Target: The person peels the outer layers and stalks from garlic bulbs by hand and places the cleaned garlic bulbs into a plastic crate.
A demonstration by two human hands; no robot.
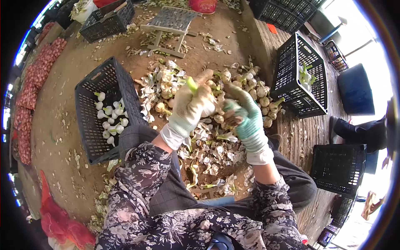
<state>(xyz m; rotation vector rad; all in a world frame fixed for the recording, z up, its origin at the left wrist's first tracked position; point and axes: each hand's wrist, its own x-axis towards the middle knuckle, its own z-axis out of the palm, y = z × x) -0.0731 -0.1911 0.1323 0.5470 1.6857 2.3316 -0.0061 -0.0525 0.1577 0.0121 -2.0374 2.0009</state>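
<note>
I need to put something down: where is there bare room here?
Widest: the dirt floor between the left crate and the red sacks. Bare boards also show between the garlic heap and lower-right crate. Crowded: before the person, with heap, peelings, left hand and right hand.

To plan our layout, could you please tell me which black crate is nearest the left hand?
The crate beside the left knee, holding white bulbs; the others are farther away.

Floral shirt (143, 166) is showing pale blooms on black, trousers (173, 193) a dark grey check. Left glove (185, 106) is showing cream, right glove (251, 125) teal green and white. Crated bulbs (118, 110) are showing white, sacks (36, 81) pinkish red.
</note>
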